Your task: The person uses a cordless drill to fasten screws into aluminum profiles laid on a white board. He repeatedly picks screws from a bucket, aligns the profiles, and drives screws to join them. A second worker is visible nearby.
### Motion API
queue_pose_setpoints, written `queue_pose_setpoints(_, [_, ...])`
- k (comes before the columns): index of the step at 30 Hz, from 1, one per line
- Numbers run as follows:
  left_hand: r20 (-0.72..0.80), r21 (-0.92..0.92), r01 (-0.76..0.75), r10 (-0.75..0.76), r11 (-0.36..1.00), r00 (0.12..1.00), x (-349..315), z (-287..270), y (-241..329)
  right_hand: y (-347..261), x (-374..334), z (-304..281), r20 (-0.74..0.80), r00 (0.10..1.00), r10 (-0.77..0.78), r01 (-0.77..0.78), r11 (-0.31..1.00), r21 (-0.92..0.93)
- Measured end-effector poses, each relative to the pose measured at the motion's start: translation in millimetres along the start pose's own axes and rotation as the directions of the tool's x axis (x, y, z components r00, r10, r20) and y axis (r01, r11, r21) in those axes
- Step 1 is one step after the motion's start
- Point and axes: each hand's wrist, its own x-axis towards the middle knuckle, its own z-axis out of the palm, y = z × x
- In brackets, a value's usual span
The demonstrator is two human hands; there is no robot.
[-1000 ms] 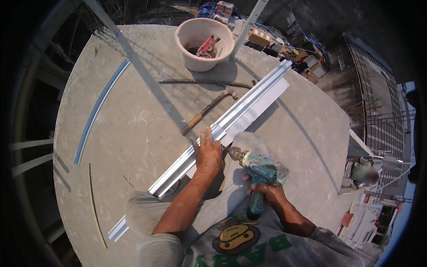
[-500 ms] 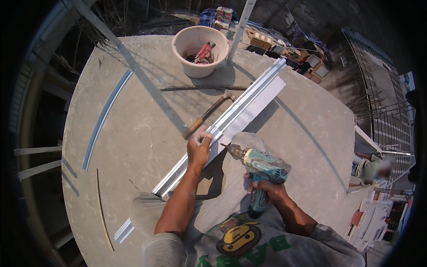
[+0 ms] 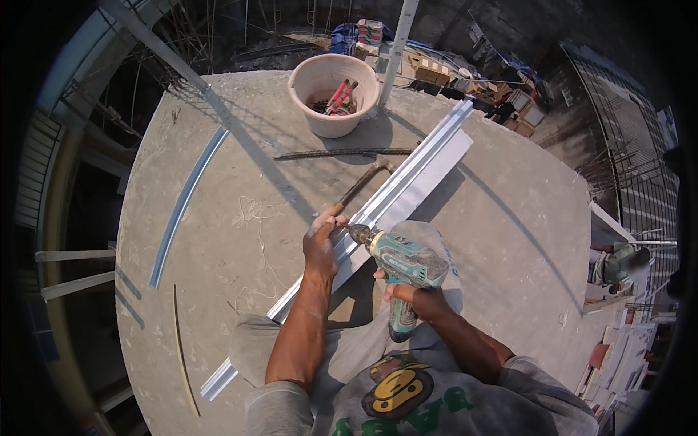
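Note:
My right hand (image 3: 416,296) is wrapped round the grip of a teal cordless drill (image 3: 411,260). Its chuck points left, toward a long silver metal channel (image 3: 407,176) lying diagonally across my lap. At the drill's tip, against the channel, the fingers of my left hand (image 3: 320,243) are pinched together; what they hold is too small to make out. Under the channel, along its right side, shows a white flat strip (image 3: 436,174). A hammer (image 3: 356,190) with a wooden handle lies on the concrete just beyond my left hand.
A pale bucket (image 3: 296,94) with red-handled tools (image 3: 339,96) stands at the far side. A rebar piece (image 3: 327,153) lies before it. Leftward are a curved metal strip (image 3: 185,207), a thin stick (image 3: 183,352) and a short channel offcut (image 3: 218,379). Another person (image 3: 614,267) is at far right.
My right hand has brought the drill left, its tip now meeting my left fingers at the channel. My left hand has shifted from gripping the channel to a pinch by the drill's tip.

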Motion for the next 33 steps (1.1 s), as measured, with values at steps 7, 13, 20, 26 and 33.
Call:
queue_pose_setpoints(7, [-0.034,-0.030,-0.013,0.012,0.999,0.999,0,3,0,-2,5,9,-0.035,0.999,0.020,-0.022,0.998,-0.067])
queue_pose_setpoints(13, [-0.033,-0.004,0.027,-0.027,1.000,0.999,2,-1,1,-10,6,10,-0.023,0.999,0.034,-0.037,0.990,-0.139])
queue_pose_setpoints(20, [0.009,0.007,0.059,-0.059,0.998,0.998,4,-3,6,-31,8,13,0.037,0.998,-0.057,0.068,0.876,-0.477])
queue_pose_setpoints(26, [-0.122,-0.041,0.023,-0.028,0.999,0.992,4,-1,3,-37,-4,11,-0.003,0.990,-0.141,0.126,0.895,-0.427])
queue_pose_setpoints(33, [0.046,0.902,-0.086,0.105,0.424,0.993,-7,-19,1,-33,-34,-11,-0.080,0.997,-0.009,-0.032,0.866,-0.500])
